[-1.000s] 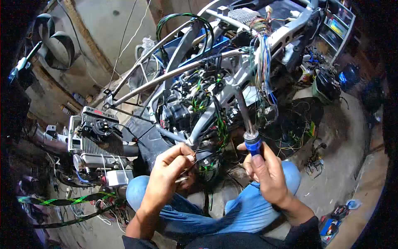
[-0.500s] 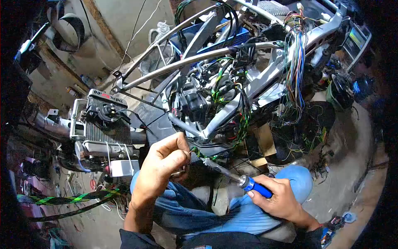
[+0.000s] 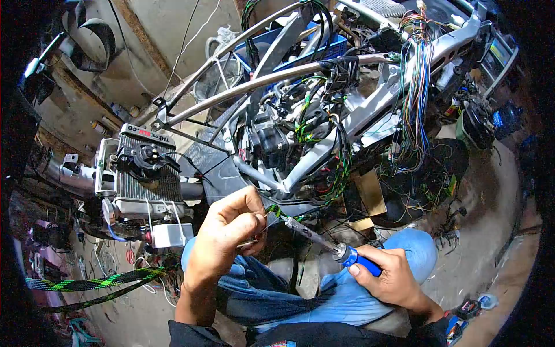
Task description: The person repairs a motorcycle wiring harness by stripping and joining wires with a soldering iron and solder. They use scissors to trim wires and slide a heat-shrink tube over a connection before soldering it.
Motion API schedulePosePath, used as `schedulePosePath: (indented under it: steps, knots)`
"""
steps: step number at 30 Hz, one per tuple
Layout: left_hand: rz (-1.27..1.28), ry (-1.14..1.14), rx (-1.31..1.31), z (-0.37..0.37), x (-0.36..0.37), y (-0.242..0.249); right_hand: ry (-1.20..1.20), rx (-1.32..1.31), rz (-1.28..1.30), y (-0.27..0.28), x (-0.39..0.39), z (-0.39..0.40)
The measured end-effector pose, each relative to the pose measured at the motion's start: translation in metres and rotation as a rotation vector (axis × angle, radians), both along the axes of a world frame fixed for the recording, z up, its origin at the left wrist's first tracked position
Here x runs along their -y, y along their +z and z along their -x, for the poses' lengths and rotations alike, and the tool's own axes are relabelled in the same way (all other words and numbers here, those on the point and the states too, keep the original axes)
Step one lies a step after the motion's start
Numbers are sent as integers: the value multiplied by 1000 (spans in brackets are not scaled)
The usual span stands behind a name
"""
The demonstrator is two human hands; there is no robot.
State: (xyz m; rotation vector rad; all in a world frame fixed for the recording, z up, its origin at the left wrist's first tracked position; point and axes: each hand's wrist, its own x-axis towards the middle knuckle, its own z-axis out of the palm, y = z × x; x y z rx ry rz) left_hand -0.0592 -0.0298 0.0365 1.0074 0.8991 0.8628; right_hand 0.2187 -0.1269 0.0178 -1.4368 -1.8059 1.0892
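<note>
My left hand [image 3: 228, 234] is closed in a pinch on a thin wire [image 3: 267, 214], in front of the frame's lower end. From there the wire runs to a green-and-black sleeved harness [image 3: 300, 217]. My right hand [image 3: 390, 277] is wrapped around the blue handle of a soldering iron [image 3: 315, 237], its metal barrel pointing up and left. The iron's front end is close to the harness, just right of my left fingertips. Below both hands are blue jeans [image 3: 289, 298] on bent legs.
A silver motorcycle frame [image 3: 260, 84] with bundled wiring stands ahead. Colored loose wires [image 3: 417, 98] hang from its right side. At left are a radiator [image 3: 147, 168] and a white reservoir [image 3: 172, 235]. More braided cable [image 3: 98, 281] crosses the lower left. Cardboard [image 3: 370, 194] lies near the frame.
The iron's front end has shifted very slightly upward toward the harness. Both hands keep nearly the same place and grip; the view has tilted a little.
</note>
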Motion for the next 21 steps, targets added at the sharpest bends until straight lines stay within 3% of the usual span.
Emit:
schedulePosePath:
  steps: [21]
  knots:
    - [6, 15, -9, -1, 2, 3, -16, -16, 23, -3, 2, 0]
